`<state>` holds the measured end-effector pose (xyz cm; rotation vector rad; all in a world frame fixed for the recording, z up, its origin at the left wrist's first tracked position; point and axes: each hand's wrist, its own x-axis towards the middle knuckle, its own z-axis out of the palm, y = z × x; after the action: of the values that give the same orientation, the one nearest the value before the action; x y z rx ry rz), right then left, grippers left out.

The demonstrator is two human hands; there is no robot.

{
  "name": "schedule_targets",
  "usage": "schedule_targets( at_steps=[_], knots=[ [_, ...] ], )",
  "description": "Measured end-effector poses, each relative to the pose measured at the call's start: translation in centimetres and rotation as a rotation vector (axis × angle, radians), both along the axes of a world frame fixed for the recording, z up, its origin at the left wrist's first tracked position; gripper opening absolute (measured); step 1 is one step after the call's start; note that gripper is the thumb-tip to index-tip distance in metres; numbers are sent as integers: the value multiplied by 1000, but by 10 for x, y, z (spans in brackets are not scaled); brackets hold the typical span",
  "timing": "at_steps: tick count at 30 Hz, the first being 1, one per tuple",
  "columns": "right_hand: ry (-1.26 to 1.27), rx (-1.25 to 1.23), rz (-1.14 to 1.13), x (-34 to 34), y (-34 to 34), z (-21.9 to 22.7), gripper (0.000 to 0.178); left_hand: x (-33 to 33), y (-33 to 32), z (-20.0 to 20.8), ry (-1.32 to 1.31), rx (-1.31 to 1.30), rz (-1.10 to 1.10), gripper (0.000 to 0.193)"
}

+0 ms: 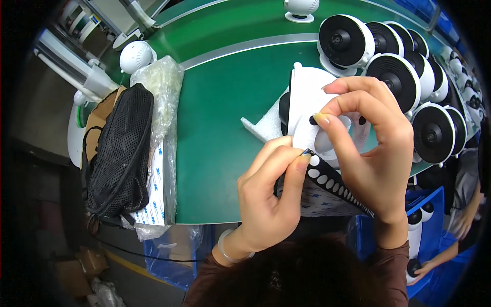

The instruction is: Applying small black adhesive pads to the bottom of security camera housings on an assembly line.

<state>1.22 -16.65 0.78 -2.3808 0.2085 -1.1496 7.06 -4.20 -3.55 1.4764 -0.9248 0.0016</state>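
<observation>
My left hand (271,187) pinches the end of a black strip with rows of white dots (332,184), close to the white base. The strip runs down to the right, beneath my right hand (376,123). With thumb and fingertip, my right hand grips a small black round pad (313,121) at the face of a white ring-shaped base (306,135). A second black pad (362,121) shows on the ring's right side. The base belongs to a white round-bodied device (309,84) lying on its side, its black front turned left. White foam (261,125) lies under it.
Several white devices with black round fronts (345,41) crowd the right of the green table (215,128). A black mesh bag (120,153) and plastic-wrapped sheets (162,179) lie at the left. Blue bins (429,225) stand below; another person's hand (422,271) reaches in at lower right.
</observation>
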Motion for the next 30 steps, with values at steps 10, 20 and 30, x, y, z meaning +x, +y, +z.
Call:
schedule_targets(
  at_steps=[10, 20, 30],
  knots=[
    [473, -39, 389, 6, -36, 39, 23, 8, 6, 5, -8, 75, -57, 8],
    [672, 572, 553, 150, -87, 89, 21, 18, 90, -13, 365, 210, -61, 20],
    [80, -591, 93, 323, -92, -64, 10, 33, 96, -38, 463, 184, -152, 19]
  ],
)
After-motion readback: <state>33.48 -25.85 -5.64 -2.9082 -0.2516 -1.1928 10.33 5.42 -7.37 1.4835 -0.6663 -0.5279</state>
